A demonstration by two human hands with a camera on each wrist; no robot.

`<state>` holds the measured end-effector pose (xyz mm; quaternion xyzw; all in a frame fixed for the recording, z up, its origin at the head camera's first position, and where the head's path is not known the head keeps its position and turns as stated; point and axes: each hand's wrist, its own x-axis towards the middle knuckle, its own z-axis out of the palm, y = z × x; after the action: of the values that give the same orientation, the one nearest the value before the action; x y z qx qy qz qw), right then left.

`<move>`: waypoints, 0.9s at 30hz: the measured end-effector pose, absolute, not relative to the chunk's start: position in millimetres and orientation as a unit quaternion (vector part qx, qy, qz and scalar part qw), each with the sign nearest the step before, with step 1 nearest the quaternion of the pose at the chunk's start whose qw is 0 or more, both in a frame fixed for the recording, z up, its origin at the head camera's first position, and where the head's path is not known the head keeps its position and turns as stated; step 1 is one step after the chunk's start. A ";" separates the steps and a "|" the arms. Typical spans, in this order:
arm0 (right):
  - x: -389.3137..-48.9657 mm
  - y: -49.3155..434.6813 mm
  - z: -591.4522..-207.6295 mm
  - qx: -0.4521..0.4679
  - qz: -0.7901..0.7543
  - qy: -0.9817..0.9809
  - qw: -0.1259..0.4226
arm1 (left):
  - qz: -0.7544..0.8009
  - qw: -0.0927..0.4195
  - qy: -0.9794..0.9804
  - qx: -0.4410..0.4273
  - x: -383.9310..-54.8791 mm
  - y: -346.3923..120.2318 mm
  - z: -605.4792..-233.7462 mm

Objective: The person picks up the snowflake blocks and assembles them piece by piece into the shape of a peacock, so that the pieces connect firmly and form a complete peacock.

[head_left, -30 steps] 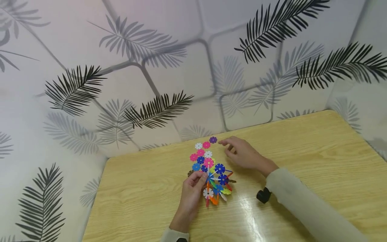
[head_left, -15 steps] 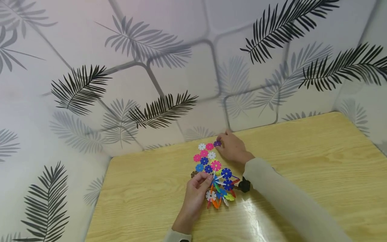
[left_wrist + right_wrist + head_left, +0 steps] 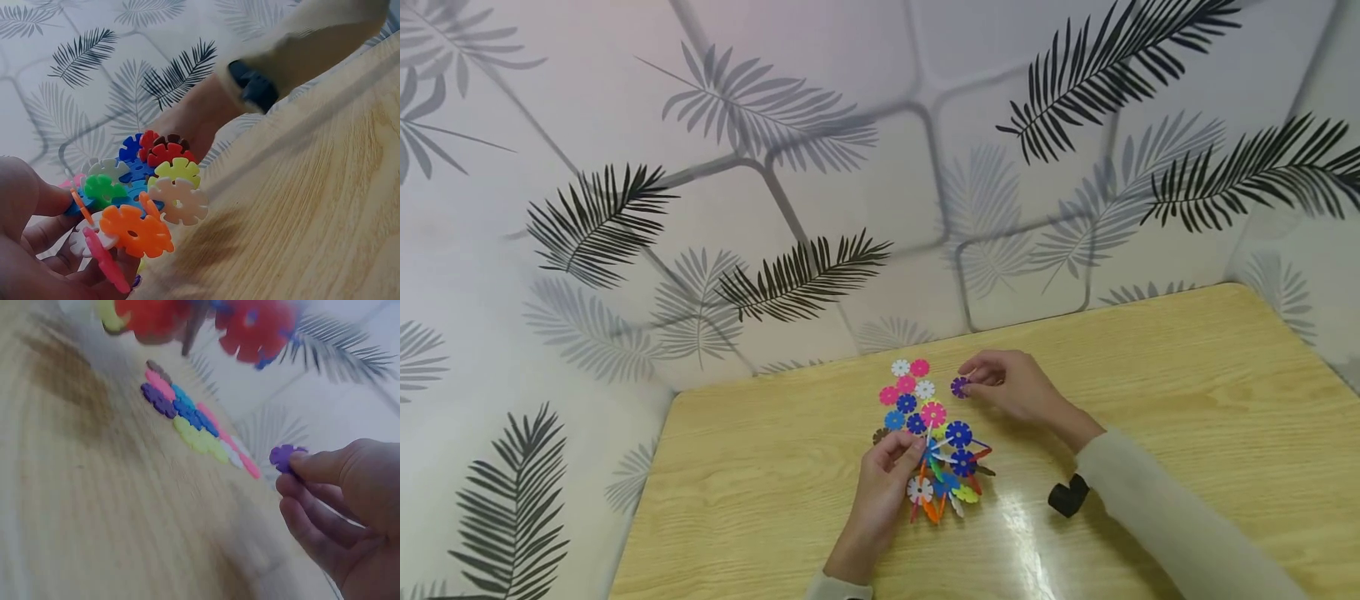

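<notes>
My left hand [image 3: 883, 475] grips a cluster of interlocked snowflake discs [image 3: 134, 231] between thumb and fingers. The cluster mixes blue, orange, white, green, red and yellow notched discs standing at many angles. In the right wrist view its lower discs show blurred at the top. My right hand [image 3: 1018, 387] pinches a single purple snowflake disc [image 3: 286, 457] between thumb and fingertips. In the head view that purple disc is just above and right of the cluster, apart from it. Part of the cluster hides some discs lying behind it.
Loose discs lie flat on the wooden table [image 3: 760, 483] behind the cluster: pink [image 3: 888, 395], white [image 3: 900, 367], blue [image 3: 906, 403], brown [image 3: 881, 436] and others. A leaf-patterned wall [image 3: 820, 192] rises at the table's back edge. A black wrist camera [image 3: 1067, 497] sits on the right wrist.
My right hand reached to the purple disc at the far end of the loose discs, took hold of it, and drew it back toward me and to the right. The left hand kept its grip.
</notes>
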<state>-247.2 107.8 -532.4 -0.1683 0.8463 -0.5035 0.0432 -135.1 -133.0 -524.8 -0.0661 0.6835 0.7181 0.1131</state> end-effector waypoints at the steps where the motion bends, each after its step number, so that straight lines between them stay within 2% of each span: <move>1: -240.5 113.5 -531.5 -0.170 -0.515 0.839 0.041 | 0.718 0.115 0.683 -0.067 -135.0 -132.8 -524.9; 8: -195.7 137.4 -524.7 -0.203 -0.578 0.789 0.030 | 0.726 0.124 0.672 -0.074 -134.7 -131.4 -526.5; 13: -175.4 143.1 -526.8 -0.220 -0.585 0.780 0.013 | 0.740 0.135 0.656 -0.068 -133.7 -129.2 -527.9; 27: -163.9 141.0 -532.2 -0.252 -0.572 0.779 -0.041 | 0.745 0.147 0.650 -0.047 -131.0 -127.6 -527.8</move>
<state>-163.9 141.0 -532.2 -0.2521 0.7792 -0.5723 -0.0405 -131.0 -127.6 -527.8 -0.0472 0.6495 0.7446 0.1468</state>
